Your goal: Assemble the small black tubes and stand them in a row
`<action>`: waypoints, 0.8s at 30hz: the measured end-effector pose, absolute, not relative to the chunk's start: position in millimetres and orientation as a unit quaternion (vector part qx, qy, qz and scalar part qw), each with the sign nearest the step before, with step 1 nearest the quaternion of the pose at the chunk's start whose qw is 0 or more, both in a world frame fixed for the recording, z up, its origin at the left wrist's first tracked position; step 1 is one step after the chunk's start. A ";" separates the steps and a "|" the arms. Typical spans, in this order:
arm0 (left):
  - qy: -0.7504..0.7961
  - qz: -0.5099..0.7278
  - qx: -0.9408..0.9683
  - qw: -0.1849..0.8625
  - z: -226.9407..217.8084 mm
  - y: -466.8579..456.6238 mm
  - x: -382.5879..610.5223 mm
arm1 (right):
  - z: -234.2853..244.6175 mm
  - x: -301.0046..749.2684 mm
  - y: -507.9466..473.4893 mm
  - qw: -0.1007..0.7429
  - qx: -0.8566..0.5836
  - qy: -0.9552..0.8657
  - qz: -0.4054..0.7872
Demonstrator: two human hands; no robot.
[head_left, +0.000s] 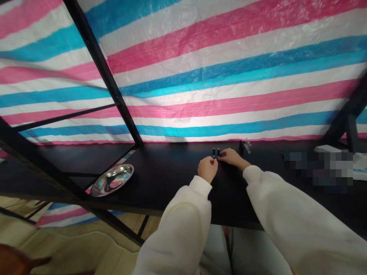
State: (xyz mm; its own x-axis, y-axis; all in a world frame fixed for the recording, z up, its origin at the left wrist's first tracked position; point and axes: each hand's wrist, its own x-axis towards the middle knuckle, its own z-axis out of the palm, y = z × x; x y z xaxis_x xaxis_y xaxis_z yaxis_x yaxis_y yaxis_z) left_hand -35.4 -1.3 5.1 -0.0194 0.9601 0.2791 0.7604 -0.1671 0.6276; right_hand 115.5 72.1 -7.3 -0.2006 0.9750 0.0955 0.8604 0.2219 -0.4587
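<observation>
Two small black cylinders with pale bands stand upright side by side on the black tabletop (172, 179): a left cylinder (213, 152) and a right cylinder (218, 152). My left hand (207, 169) is closed, its fingertips pinched just in front of the left cylinder; what they hold, if anything, is too small to make out. From the right, my right hand (231, 157) reaches in with thumb and finger closed at the lower part of the right cylinder. Behind my right hand is a small clear and dark object (246, 146), whose kind I cannot tell.
A shiny steel dish (112, 180) lies near the table's front edge at left. Black metal frame bars (100, 61) rise at left, with more at far right. Striped plastic sheeting (218, 76) hangs behind. White items (359, 166) and a blurred patch are at right.
</observation>
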 end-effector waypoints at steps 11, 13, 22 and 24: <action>0.613 0.346 0.691 0.168 4.9 -0.3 -35.0 | -4.6 112.0 66.3 0.169 -0.635 -0.744 0.118; 0.601 0.356 0.696 0.168 3.6 0.8 -34.6 | 0.6 116.5 58.6 0.144 -0.630 -0.754 0.117; 0.451 0.392 0.708 0.378 2.4 -0.1 -27.4 | 22.7 122.4 -1.3 0.147 -0.593 -0.790 0.049; 0.436 0.392 0.707 0.395 2.0 -0.9 -26.9 | 17.3 122.2 -6.2 0.163 -0.583 -0.795 0.035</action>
State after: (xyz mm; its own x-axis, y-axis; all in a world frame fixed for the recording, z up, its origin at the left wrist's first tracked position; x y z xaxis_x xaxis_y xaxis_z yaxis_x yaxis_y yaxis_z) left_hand -26.9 -0.9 2.0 0.3120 0.9263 0.2113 0.3068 -0.3087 0.9003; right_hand 122.2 -6.2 17.3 -0.2668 0.9385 0.2192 0.9157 0.3178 -0.2462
